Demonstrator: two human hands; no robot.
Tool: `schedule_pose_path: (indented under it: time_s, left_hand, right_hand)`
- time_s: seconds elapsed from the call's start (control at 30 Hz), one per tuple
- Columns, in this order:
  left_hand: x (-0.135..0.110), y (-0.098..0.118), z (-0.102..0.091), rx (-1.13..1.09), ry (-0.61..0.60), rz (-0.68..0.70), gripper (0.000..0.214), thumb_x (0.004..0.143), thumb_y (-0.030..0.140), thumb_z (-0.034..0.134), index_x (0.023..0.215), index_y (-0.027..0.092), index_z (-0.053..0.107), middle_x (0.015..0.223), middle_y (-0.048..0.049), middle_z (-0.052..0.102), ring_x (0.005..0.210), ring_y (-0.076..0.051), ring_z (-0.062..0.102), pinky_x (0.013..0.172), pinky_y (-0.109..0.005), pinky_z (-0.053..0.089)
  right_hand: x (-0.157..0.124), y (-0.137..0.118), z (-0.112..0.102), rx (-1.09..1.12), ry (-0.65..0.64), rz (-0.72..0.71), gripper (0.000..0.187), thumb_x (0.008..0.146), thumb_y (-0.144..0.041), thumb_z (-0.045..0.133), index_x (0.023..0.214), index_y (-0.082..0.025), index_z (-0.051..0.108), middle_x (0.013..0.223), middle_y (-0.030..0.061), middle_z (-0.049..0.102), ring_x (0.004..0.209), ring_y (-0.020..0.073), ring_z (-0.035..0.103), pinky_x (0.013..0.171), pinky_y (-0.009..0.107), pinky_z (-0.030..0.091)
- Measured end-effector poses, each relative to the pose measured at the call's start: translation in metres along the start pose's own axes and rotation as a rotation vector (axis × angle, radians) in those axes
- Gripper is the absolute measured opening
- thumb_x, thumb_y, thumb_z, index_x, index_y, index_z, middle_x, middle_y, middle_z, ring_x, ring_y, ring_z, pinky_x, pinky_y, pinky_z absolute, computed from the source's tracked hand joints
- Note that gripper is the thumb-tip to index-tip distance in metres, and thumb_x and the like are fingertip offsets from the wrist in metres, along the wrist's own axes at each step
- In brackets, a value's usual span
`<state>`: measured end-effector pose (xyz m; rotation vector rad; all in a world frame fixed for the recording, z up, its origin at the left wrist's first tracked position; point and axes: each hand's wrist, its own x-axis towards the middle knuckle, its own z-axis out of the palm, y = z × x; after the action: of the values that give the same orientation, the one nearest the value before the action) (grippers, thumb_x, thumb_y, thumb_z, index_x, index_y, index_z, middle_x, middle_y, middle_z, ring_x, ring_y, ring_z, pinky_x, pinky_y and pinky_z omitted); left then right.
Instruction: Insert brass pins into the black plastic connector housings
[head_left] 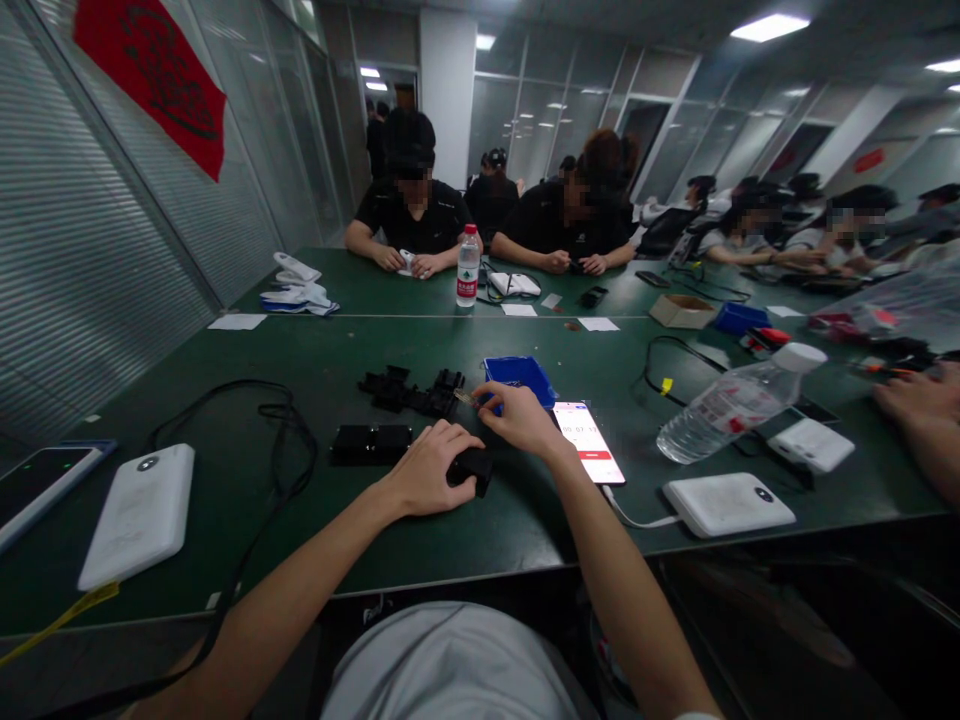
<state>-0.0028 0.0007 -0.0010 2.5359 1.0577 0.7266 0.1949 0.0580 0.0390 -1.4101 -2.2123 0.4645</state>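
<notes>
My left hand (435, 470) is closed around a small black box-shaped part (474, 466) resting on the green table. Just beyond it, my right hand (517, 412) pinches a small, shiny, pale piece (465, 397) between thumb and fingertips; its kind is too small to make out. Several black plastic parts (405, 388) lie in a cluster beyond my hands. To the left of my left hand are flat black block-like parts (369, 442) side by side. A blue tray (551, 393) stands right behind my right hand, and a lit phone (592, 450) lies beside that wrist.
Right of the phone are a tilted clear bottle (739, 405) and a white power bank (727, 503). Another white power bank (139, 515) and a black cable (289, 430) lie left. Across the table (300, 350), near an upright water bottle (467, 268), sit two people.
</notes>
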Motion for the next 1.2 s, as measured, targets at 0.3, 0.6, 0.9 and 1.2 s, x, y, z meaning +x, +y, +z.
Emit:
schedule_pose_path:
  time_s: [0.3,0.6,0.9,1.2]
  left_hand:
    - [0.000,0.000,0.004,-0.024,-0.009,-0.040,0.040,0.085,0.037,0.073,0.120,0.021,0.064,0.116,-0.0101,0.068,0.106,-0.029,0.066,0.097,-0.046,0.055]
    - [0.000,-0.001,0.005,-0.043,-0.024,-0.041,0.049,0.084,0.043,0.077,0.126,0.022,0.062,0.124,-0.0110,0.067,0.113,-0.031,0.065,0.102,-0.047,0.054]
    - [0.000,0.000,0.005,0.031,-0.054,-0.022,0.048,0.086,0.045,0.075,0.126,0.021,0.062,0.126,-0.0114,0.067,0.112,-0.031,0.063,0.101,-0.050,0.050]
    - [0.001,-0.002,0.006,0.011,-0.036,-0.014,0.045,0.087,0.042,0.074,0.124,0.019,0.063,0.127,-0.0123,0.068,0.118,-0.032,0.063,0.106,-0.050,0.047]
  right_hand:
    - [-0.001,0.003,0.008,-0.047,-0.163,-0.015,0.022,0.088,-0.011,0.069,0.108,-0.018,0.075,0.090,0.0048,0.081,0.083,0.0179,0.076,0.069,0.022,0.047]
    - [0.000,0.005,0.009,-0.066,-0.219,-0.049,0.030,0.085,-0.007,0.070,0.113,-0.017,0.075,0.094,0.0058,0.081,0.087,0.0193,0.075,0.073,0.023,0.048]
    - [0.001,0.007,0.010,-0.076,-0.223,-0.096,0.028,0.087,-0.011,0.070,0.114,-0.017,0.075,0.097,0.0059,0.081,0.090,0.0203,0.075,0.078,0.025,0.049]
    - [0.000,0.001,0.011,-0.169,-0.190,-0.016,0.022,0.088,-0.023,0.074,0.110,-0.020,0.075,0.089,0.0038,0.081,0.082,0.0193,0.074,0.066,0.025,0.043]
